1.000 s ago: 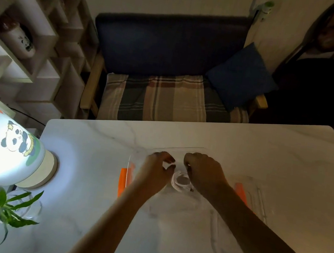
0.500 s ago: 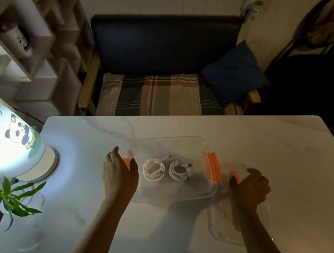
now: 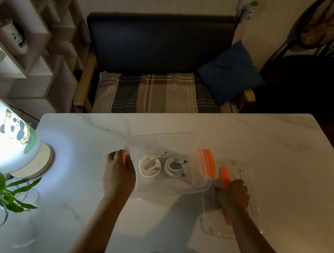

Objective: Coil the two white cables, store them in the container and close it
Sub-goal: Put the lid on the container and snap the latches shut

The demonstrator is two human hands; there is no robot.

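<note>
A clear plastic container (image 3: 160, 136) with orange side latches stands open in the middle of the white marble table. Two coiled white cables lie side by side on its floor, the left cable (image 3: 149, 165) and the right cable (image 3: 176, 166). My left hand (image 3: 119, 170) holds the container's left edge at the orange latch there. To the container's right, the clear lid (image 3: 239, 230) lies on the table with an orange latch (image 3: 225, 177). My right hand (image 3: 233, 193) grips the lid's left side.
A lit lamp with a panda print (image 3: 2, 136) stands at the table's left edge, with a small green plant (image 3: 0, 191) in front of it. Behind the table are a bench with a plaid cushion (image 3: 151, 91) and shelves (image 3: 18, 39) at the left.
Both hands left the cables inside the container. My left hand moved to the container's left edge; my right hand went right and took hold of the lid.
</note>
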